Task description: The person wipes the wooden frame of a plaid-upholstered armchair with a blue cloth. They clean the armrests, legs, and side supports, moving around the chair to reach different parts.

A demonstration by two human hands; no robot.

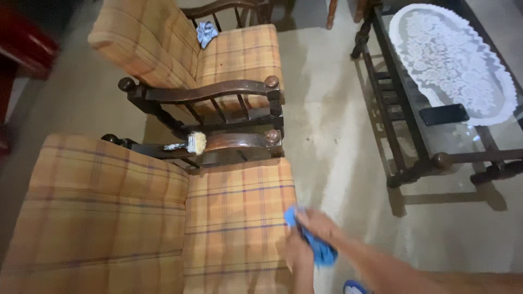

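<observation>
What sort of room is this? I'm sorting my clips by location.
Most likely a home living room. Two wooden armchairs with orange plaid cushions stand side by side, and a glass-topped coffee table with a white lace cloth stands across the bare floor. Both hands grip a blue cloth at the near chair's seat edge.

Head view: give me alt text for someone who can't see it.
Both hands, left and right, grip a blue cloth at the front edge of a plaid chair. A brush lies on its wooden armrest; a glass table stands opposite.
</observation>
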